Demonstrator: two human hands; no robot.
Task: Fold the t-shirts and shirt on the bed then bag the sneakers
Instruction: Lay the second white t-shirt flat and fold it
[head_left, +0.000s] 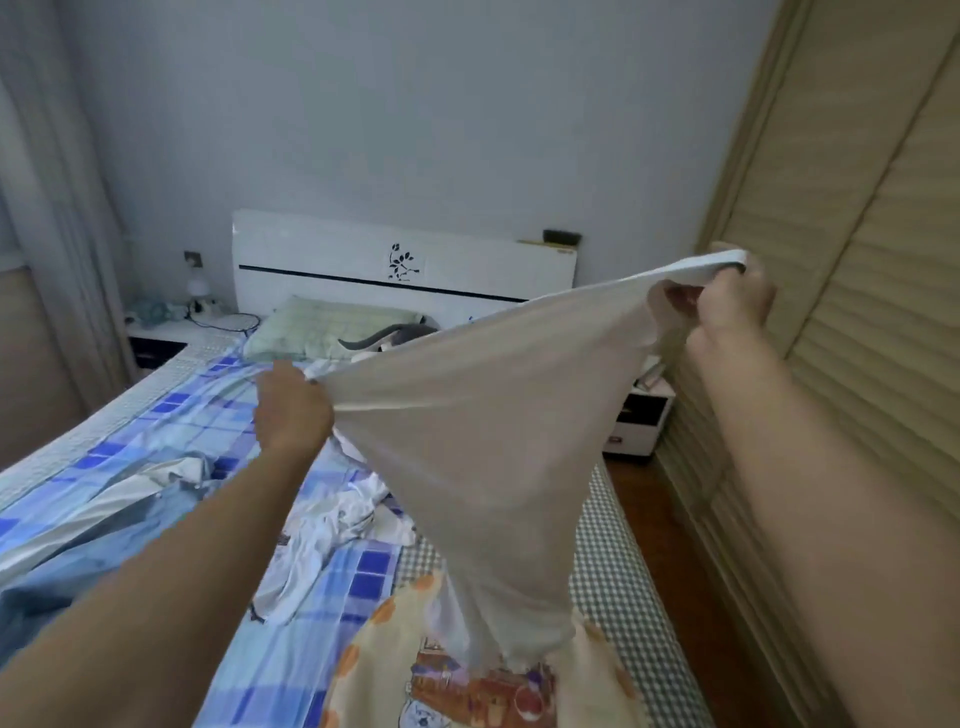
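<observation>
A white t-shirt (488, 431) hangs stretched in the air above the bed (332, 587). My left hand (292, 410) grips one corner of it low at centre left. My right hand (730, 306) grips the other corner higher up at the right. The cloth narrows downward and its lower end touches a cream printed quilt (447, 675). A crumpled white garment (332, 525) lies on the blue checked sheet under the held shirt. A light blue shirt (119, 525) lies rumpled at the left. No sneakers are in view.
A green pillow (332, 327) and a grey cloth lie by the white headboard (405, 265). A nightstand with a lamp (197, 291) stands at the far left. A louvred wardrobe (841, 291) lines the right side, with a narrow wooden floor strip and a white cabinet (639, 426).
</observation>
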